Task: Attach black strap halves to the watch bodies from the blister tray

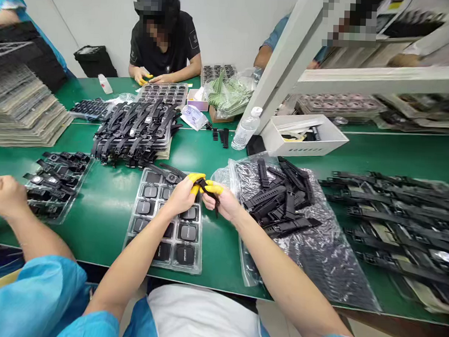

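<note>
My left hand (184, 194), with yellow finger cots on its fingertips, is closed on a black watch strap (205, 183). My right hand (225, 203), also in yellow cots, grips the same strap from the other side, and a dark end hangs below its fingers. Whether a watch body is joined to the strap is hidden by the fingers. Beneath my left hand lies a clear plastic tray (198, 270) holding square black watch bodies (188, 232) in its pockets. A watch with its strap attached (172, 177) rests across the tray's far edge.
Right of my hands, loose black straps (282, 202) lie on a clear plastic bag (309, 274). Strapped watches (137, 128) are heaped behind the tray; more rows (399, 224) lie far right. A bottle (247, 129) stands near a white box (306, 137). Co-workers sit left and opposite.
</note>
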Motion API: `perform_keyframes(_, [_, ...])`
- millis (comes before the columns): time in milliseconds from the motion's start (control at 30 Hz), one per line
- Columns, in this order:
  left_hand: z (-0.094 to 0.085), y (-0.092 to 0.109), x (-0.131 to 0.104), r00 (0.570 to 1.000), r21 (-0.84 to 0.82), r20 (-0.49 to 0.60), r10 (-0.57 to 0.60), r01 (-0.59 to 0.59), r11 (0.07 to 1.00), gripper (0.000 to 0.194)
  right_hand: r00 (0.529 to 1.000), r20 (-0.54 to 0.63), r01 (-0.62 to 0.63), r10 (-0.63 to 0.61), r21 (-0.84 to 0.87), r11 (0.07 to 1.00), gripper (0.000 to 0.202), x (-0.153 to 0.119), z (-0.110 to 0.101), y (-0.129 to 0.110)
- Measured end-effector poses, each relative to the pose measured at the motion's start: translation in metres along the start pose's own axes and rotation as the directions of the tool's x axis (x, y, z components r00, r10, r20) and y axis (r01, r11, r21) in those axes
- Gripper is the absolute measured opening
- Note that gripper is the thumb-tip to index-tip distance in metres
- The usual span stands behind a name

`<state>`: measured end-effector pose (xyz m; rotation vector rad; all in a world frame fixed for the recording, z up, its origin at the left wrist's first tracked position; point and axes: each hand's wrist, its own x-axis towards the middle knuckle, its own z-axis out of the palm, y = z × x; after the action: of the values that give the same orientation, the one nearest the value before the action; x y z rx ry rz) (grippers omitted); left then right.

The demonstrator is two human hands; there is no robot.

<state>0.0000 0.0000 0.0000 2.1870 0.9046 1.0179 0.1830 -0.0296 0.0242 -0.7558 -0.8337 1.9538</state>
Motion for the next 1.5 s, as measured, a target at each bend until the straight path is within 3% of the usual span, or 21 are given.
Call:
perform_keyframes(167, [0.001,0.001,0.000,1.000,0.032,0.003,-0.020,0.020,0.999,0.046,1.000,0.019,-0.011,0.010,0.040,0.999,0.027,0.001,-0.004,0.000])
perform_keyframes(367, [-0.004,0.008,0.001,0.997,-0.007,0.045,-0.061,0.061,0.998,0.042,0.999,-0.045,0.013,-0.011,0.043,0.999,0.033,0.002,-0.004,0.001])
perform_keyframes(500, [-0.004,0.007,0.000,0.997,0.106,0.037,-0.071,0.066,0.992,0.039,0.996,-0.087,-0.007,0.007,-0.004,1.000,0.038,0.001,-0.004,0.003])
perform_keyframes(633, [-0.006,0.005,0.000,0.991,0.186,0.108,-0.074,0.053,0.981,0.037,0.991,-0.131,-0.026,0.018,-0.061,0.998,0.039,0.000,-0.004,0.004])
perform_keyframes(867, [-0.010,0.001,0.000,0.990,-0.062,0.072,-0.124,0.128,0.990,0.037,0.994,-0.102,0.020,-0.032,-0.111,0.994,0.039,-0.001,0.001,0.001])
perform_keyframes(967, [-0.007,0.000,0.000,0.980,-0.189,-0.010,-0.200,0.194,0.962,0.040,0.991,-0.112,0.058,-0.073,-0.130,0.990,0.044,-0.001,0.001,0.001])
perform_keyframes(1067, [-0.003,0.004,0.001,0.959,-0.339,-0.110,-0.260,0.210,0.917,0.024,0.997,-0.062,0.025,-0.037,-0.178,0.984,0.047,-0.001,0.001,0.000])
perform_keyframes(1133, [-0.002,0.009,0.004,0.935,-0.475,-0.156,-0.319,0.212,0.854,0.026,0.999,-0.005,-0.040,0.040,-0.196,0.980,0.047,-0.002,0.000,0.000])
perform_keyframes(1200, [-0.005,0.012,0.009,0.883,-0.604,-0.230,-0.409,0.200,0.771,0.037,0.992,0.037,-0.109,0.120,-0.220,0.969,0.046,-0.003,-0.001,-0.002])
perform_keyframes(1267, [-0.014,0.011,0.013,0.786,-0.681,-0.353,-0.508,0.157,0.716,0.049,0.981,0.055,-0.164,0.185,-0.265,0.950,0.045,-0.004,-0.003,-0.004])
perform_keyframes(1367, [-0.032,0.004,0.017,0.604,-0.699,-0.534,-0.592,0.077,0.711,0.058,0.969,0.034,-0.220,0.247,-0.347,0.912,0.043,-0.003,-0.006,-0.007])
perform_keyframes(1400, [-0.037,0.001,0.018,0.568,-0.696,-0.558,-0.604,0.076,0.714,0.058,0.973,0.007,-0.214,0.232,-0.362,0.907,0.043,-0.003,-0.007,-0.008])
perform_keyframes(1433, [-0.040,-0.002,0.018,0.559,-0.695,-0.555,-0.616,0.096,0.713,0.058,0.981,-0.025,-0.186,0.190,-0.365,0.912,0.043,-0.003,-0.007,-0.009])
perform_keyframes(1467, [-0.041,-0.003,0.017,0.580,-0.696,-0.519,-0.627,0.138,0.704,0.057,0.990,-0.055,-0.139,0.128,-0.358,0.923,0.044,-0.002,-0.007,-0.009])
perform_keyframes(1500, [-0.039,-0.004,0.016,0.629,-0.693,-0.452,-0.633,0.200,0.693,0.056,0.995,-0.077,-0.079,0.055,-0.344,0.936,0.045,-0.001,-0.006,-0.009])
